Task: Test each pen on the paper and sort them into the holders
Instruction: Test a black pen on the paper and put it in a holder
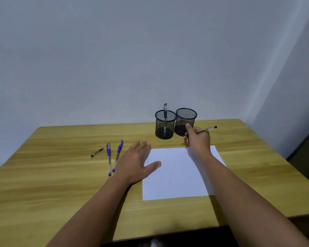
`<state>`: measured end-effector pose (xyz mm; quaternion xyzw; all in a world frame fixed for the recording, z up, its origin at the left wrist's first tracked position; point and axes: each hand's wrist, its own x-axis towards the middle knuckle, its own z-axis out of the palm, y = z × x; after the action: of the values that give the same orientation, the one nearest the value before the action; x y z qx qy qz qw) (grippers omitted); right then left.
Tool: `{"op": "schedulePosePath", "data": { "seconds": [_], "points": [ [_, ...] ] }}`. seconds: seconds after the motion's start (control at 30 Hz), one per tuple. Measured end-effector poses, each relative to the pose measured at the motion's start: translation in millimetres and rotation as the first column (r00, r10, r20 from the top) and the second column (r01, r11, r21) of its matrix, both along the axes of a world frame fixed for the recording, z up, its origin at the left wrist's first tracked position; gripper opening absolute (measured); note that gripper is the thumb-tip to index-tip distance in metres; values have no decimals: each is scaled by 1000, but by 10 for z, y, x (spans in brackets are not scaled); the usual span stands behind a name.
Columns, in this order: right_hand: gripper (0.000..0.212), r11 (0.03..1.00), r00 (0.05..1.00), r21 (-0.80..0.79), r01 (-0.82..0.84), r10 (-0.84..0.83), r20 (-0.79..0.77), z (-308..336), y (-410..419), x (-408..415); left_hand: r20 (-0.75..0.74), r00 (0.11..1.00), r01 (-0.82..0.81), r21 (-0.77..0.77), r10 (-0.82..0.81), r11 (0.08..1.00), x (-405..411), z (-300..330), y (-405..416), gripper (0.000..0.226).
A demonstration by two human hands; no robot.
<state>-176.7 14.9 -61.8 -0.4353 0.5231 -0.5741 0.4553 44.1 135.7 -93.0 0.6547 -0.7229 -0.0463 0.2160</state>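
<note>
A white sheet of paper (175, 177) lies on the wooden table, with faint pen marks near its far edge. My left hand (135, 161) rests flat and open at the sheet's left edge. My right hand (197, 138) grips a clear black-ended pen (210, 129) just beyond the paper's far edge, its tip pointing down-left. Two black mesh holders stand behind: the left holder (165, 124) contains one black pen (165, 113), the right holder (185, 120) looks empty. Two blue pens (108, 157) (118, 154) and a black pen cap (97, 152) lie left of my left hand.
The wooden table (61, 184) meets a pale wall at the back and a corner on the right. The table's near edge runs just under my forearms, and its right edge drops off beyond the paper.
</note>
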Motion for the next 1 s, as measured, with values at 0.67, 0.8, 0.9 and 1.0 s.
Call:
{"op": "schedulePosePath", "data": {
  "seconds": [0.67,0.8,0.9,1.0],
  "points": [
    [18,912,914,59,-406,406,13,416,711,464,169,889,-426,-41,426,904,1275,218,391,21],
    [18,883,886,92,-459,464,-28,499,809,442,196,886,-424,-28,421,905,1192,311,481,20],
    [6,889,887,57,-454,457,-65,534,864,408,56,891,-445,-87,451,891,1127,416,541,20],
    [16,882,879,35,-470,471,-73,574,931,363,-168,896,-433,-118,412,894,1060,566,528,23]
  ]
}}
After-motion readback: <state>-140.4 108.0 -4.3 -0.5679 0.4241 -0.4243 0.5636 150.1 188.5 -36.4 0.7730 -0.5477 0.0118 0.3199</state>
